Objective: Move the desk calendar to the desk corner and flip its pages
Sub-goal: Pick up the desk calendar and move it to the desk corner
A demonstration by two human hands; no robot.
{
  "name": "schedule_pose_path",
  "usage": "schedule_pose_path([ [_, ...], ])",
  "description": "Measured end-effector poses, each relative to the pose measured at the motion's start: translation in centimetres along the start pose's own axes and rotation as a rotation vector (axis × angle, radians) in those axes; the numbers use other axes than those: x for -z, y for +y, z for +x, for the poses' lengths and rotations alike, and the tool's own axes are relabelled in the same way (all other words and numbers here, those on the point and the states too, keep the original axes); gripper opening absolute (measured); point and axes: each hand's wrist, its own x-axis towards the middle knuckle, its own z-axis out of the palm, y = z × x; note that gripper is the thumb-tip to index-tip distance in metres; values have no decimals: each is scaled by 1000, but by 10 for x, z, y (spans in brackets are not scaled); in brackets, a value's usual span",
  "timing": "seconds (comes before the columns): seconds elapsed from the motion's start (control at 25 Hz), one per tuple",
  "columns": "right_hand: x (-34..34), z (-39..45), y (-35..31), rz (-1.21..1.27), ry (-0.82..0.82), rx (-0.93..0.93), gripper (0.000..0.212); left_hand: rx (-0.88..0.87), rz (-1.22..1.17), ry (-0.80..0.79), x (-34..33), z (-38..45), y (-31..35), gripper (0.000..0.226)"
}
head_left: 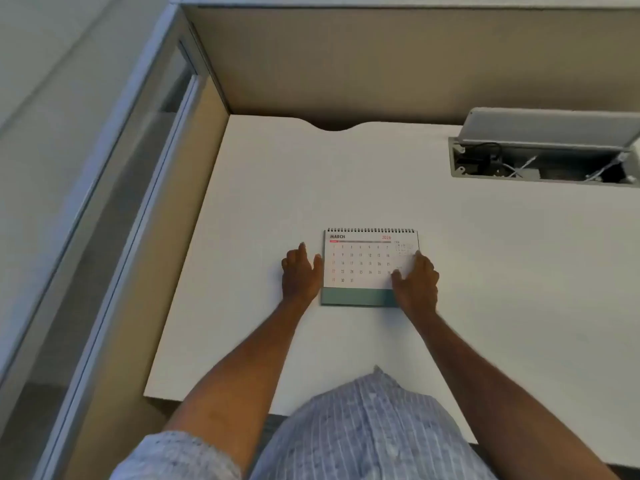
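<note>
A spiral-bound desk calendar with a teal base stands on the white desk, near its middle, showing the March page. My left hand rests on the desk against the calendar's left edge, fingers apart. My right hand lies over the calendar's lower right corner, thumb on the page and fingers along its right edge. The desk's far left corner is bare.
Beige partition walls border the desk at the back and left. A curved cable notch cuts the back edge. An open cable tray with a raised grey lid and wires sits at the back right.
</note>
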Motion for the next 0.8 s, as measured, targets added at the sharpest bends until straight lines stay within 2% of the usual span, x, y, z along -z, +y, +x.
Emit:
schedule_pose_path([
  [0.12, 1, 6, 3, -20, 26, -125, 64, 70, -75, -57, -9, 4, 6, 54],
  [0.28, 2, 18, 3, 123, 1, -259, 45, 93, -254, -108, -16, 7, 15, 37],
  [0.44, 0, 24, 4, 308, 37, -335, 50, 224, -448, -147, -16, 6, 22, 43],
  [0.68, 3, 19, 2, 419, 122, -291, 53, 307, -593, -81, -24, 6, 23, 37],
  [0.8, 10, 17, -3, 595, 75, -204, 46, 314, -704, -42, -22, 6, 25, 28],
])
